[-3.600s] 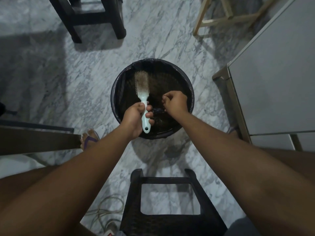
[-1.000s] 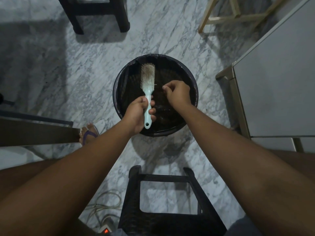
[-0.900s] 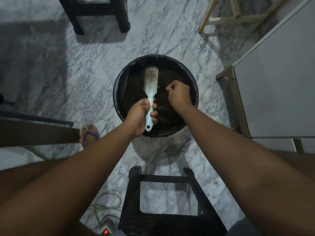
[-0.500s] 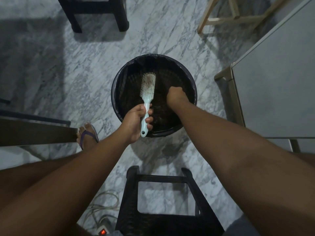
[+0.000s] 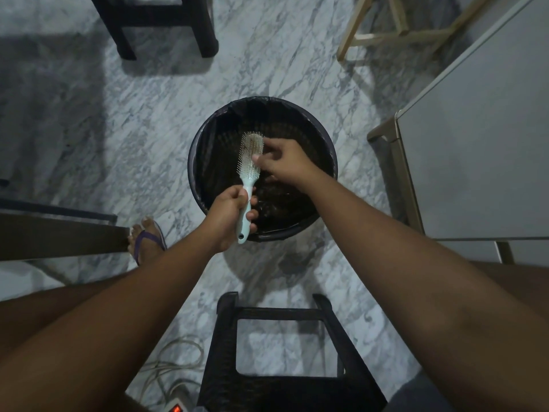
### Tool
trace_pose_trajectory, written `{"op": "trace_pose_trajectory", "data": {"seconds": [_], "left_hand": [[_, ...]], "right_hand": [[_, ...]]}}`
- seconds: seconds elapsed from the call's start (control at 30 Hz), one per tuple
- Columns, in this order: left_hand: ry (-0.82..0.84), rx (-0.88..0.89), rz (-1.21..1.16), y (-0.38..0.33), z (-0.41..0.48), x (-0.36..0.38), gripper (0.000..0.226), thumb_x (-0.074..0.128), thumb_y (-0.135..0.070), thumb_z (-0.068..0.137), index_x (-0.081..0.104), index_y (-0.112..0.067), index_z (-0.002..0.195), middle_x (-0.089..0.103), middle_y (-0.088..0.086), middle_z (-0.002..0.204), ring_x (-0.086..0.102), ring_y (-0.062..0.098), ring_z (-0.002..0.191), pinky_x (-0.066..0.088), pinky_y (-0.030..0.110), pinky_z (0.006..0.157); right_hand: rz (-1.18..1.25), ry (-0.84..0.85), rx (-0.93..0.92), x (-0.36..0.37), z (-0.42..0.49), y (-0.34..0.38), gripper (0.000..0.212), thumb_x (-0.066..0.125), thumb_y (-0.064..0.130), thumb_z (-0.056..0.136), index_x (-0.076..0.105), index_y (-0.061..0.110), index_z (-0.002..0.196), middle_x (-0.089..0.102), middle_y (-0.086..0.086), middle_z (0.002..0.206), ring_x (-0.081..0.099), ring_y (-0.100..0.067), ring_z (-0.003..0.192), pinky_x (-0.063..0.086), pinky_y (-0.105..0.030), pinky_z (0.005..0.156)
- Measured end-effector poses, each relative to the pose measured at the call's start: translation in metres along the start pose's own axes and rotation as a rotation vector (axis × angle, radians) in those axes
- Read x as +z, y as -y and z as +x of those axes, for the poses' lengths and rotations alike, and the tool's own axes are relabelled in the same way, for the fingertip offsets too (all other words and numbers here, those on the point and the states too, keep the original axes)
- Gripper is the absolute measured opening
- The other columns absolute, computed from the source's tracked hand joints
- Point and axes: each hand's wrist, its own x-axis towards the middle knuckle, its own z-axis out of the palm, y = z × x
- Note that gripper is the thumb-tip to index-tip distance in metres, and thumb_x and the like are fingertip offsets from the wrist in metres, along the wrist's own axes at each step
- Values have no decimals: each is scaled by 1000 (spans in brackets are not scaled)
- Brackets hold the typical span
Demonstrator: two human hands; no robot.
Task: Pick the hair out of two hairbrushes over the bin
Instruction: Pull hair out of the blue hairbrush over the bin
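Left hand (image 5: 230, 214) grips hairbrush (image 5: 249, 168) by the handle, bristles up, head over the bin (image 5: 208, 138) so whatever's pulled drops straight in. Right hand (image 5: 280, 165): thumb & forefinger at the bristles w/ matted hair (image 5: 253, 143); can't tell if any's pinched yet.

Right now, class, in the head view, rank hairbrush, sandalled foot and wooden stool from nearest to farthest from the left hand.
1. Hairbrush: gripped in the left hand.
2. Sandalled foot: floor, to its left.
3. Wooden stool: far upper right.
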Motion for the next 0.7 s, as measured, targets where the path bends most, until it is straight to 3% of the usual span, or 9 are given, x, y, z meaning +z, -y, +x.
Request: {"op": "trace_pose_trajectory", "data": {"seconds": [0.07,0.17,0.33,0.5,0.6,0.7], "left_hand": [[-19,9,17,0,1,2,15,38,-19,106,50,-12,111,51,2,85,41,12,54,40,27,49],[-49,14,58,-1,1,3,14,38,-19,106,50,-12,111,51,3,87,42,12,55,42,28,49],[-64,7,74,-2,1,5,15,38,-19,106,50,-11,110,51,3,86,42,11,56,42,28,48],[-67,6,57,-3,2,11,15,37,-19,106,51,-11,106,50,3,86,41,12,55,41,28,49],[-72,12,40,-7,3,13,16,37,-18,106,51,-11,108,51,2,85,41,12,55,42,28,50],[-96,6,13,-10,4,14,16,37,-15,104,50,-10,111,51,3,85,42,12,55,42,28,48]], "right_hand": [[-132,-126,-70,3,3,-2,35,76,24,87,71,10,118,76,-11,99,73,-19,88,63,-27,67],[-292,-275,-125,3,9,-4,17,77,25,85,79,11,94,76,-3,86,68,-9,74,59,-26,75],[-295,-396,-325,0,8,3,12,64,19,92,70,9,90,70,-4,84,65,-15,78,54,-30,75],[-235,-516,-634,-1,-5,23,11,56,7,95,61,0,89,60,-8,84,51,-13,77,39,-16,69],[-166,-652,-793,1,-15,25,10,54,-3,95,60,-7,88,59,-14,82,52,-17,75,43,-23,69],[-82,-758,-816,-1,-22,21,10,51,-8,95,57,-10,88,56,-17,81,52,-24,71,45,-28,67]]}}
